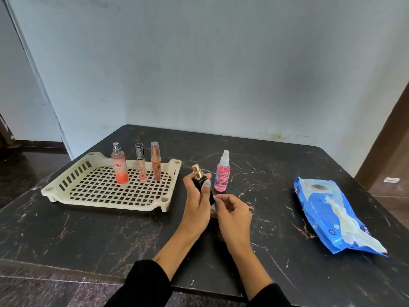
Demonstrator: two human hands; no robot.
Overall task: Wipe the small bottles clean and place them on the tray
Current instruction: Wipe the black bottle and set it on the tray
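I have my left hand (197,201) wrapped around a black bottle (200,182) with a gold cap, upright above the table (110,235). My right hand (234,214) is curled just beside it, pinching a white wipe (213,207) against the bottle's lower side. A pink spray bottle (222,173) stands just beyond my hands. The tray (106,191), left of my left hand, holds three upright bottles.
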